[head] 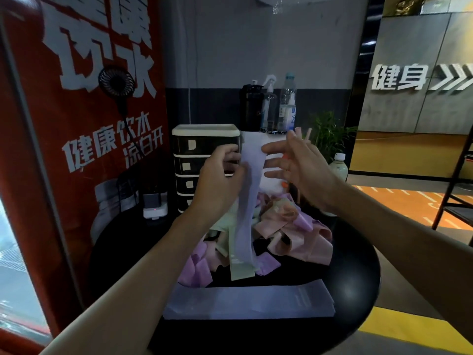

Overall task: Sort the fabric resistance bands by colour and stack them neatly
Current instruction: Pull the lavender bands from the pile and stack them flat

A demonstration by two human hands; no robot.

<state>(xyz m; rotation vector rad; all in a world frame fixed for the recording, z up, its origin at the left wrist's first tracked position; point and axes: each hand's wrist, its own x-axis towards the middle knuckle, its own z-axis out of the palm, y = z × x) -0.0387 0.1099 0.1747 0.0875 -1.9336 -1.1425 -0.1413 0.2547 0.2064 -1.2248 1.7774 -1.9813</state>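
Beyond the lavender stack (248,302), we are pinching a soft-looking, light band (246,226) high up with the left hand (220,175), right hand (302,167) open-fingered.

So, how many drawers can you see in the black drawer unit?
4, stacked vertically: top drawer, second drawer, third drawer, bottom drawer. The left hand hides part of them.

Drawer unit (194,139): the right part of its front is hidden behind the left hand (220,180) and the lavender band (249,201). Its drawer tags are too small to read. Right of it, the right hand (302,170) is blurred. Behind it, the bottles (288,108) have illegible labels.
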